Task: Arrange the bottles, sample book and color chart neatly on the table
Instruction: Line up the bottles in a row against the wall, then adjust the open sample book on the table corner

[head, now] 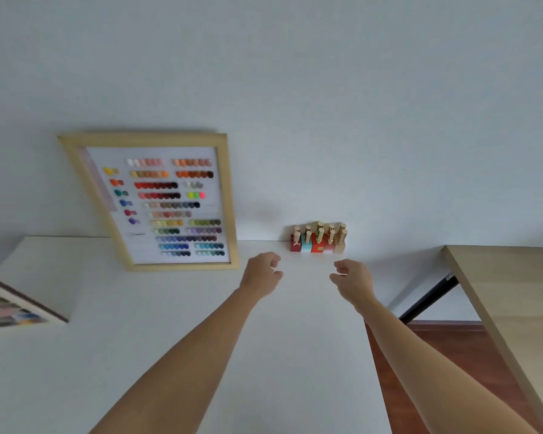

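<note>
— Where are the bottles (318,239) found?
— Clustered at the counter's (170,339) far edge by the wall, right of the propped color chart (157,202); the sample book (10,305) is seen far left.
— And the hands?
— Left hand (262,274) and right hand (353,278) are held over the counter, fingers loosely curled, nothing gripped.

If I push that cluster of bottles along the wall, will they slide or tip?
The bottles look tall, with narrow gold caps on small square bases, so a high push probably tips them. Packed together, one falling may topple its neighbours. Pushed low, they would likely slide on the smooth table.

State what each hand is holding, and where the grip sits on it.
Nothing is held. The left hand and right hand hover empty, fingers loosely curled, short of the bottles.
</note>
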A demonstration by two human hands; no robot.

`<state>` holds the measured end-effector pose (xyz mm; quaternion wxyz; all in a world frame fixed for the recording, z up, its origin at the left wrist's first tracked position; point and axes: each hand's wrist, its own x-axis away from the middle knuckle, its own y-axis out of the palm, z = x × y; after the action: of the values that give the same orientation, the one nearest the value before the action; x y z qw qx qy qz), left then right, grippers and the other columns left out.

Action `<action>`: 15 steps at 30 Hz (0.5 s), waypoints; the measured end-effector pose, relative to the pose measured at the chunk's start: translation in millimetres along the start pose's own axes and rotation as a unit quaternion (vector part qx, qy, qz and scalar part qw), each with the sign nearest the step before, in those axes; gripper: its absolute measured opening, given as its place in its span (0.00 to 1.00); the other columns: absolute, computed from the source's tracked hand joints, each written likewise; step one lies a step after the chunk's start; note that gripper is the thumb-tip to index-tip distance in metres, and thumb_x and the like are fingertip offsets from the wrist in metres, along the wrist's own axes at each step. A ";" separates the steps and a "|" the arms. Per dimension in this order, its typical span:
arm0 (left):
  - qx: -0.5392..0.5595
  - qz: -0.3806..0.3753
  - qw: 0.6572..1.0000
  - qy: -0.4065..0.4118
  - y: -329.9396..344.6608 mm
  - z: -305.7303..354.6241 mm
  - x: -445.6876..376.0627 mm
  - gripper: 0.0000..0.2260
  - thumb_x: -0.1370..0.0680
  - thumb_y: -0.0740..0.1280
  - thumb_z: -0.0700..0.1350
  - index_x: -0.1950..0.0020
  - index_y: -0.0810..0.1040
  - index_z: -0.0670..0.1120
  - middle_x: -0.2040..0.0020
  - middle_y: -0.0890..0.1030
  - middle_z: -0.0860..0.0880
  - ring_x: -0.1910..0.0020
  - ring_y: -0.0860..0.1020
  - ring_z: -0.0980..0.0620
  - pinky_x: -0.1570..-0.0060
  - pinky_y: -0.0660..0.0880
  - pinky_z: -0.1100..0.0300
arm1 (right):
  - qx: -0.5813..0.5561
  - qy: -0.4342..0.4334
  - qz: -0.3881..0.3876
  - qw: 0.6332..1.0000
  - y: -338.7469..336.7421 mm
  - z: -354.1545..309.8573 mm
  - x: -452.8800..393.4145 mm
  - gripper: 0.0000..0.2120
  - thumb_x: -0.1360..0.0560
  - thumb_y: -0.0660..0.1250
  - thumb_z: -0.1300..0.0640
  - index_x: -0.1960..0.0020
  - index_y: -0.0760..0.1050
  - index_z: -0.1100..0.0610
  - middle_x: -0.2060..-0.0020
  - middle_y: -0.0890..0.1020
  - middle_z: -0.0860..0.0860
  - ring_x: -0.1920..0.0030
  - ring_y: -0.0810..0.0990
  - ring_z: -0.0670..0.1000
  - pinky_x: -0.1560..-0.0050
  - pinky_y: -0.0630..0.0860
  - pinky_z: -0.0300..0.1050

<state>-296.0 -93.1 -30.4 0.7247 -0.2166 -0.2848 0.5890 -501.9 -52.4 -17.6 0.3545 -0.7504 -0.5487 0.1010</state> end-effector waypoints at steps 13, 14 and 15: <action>-0.019 0.101 0.995 -0.013 -199.8 -118.7 140.9 0.13 0.26 0.69 0.41 0.41 0.78 0.44 0.46 0.80 0.46 0.53 0.78 0.51 0.51 0.75 0.61 | -0.002 -0.127 -0.067 0.990 117.4 -139.5 139.7 0.13 0.27 0.69 0.63 0.42 0.78 0.62 0.47 0.81 0.56 0.47 0.78 0.53 0.46 0.76 0.46; -0.023 0.112 0.993 -0.019 -215.5 -132.0 152.9 0.13 0.26 0.69 0.41 0.41 0.78 0.44 0.46 0.80 0.46 0.53 0.77 0.51 0.52 0.75 0.62 | -0.002 -0.136 -0.076 0.988 131.2 -151.2 151.4 0.13 0.27 0.69 0.63 0.43 0.78 0.61 0.48 0.82 0.55 0.48 0.78 0.53 0.47 0.75 0.45; -0.028 0.123 0.992 -0.026 -231.1 -145.2 165.6 0.13 0.26 0.69 0.41 0.41 0.78 0.44 0.46 0.80 0.46 0.53 0.77 0.51 0.53 0.75 0.62 | 0.000 -0.146 -0.085 0.986 145.2 -162.6 163.0 0.12 0.27 0.69 0.63 0.44 0.79 0.61 0.48 0.82 0.55 0.50 0.78 0.52 0.49 0.75 0.44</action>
<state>-6.4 22.7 37.7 0.6325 -0.2546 -0.2912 0.6711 -243.4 3.7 46.3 0.2778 -0.6784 -0.6563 0.1787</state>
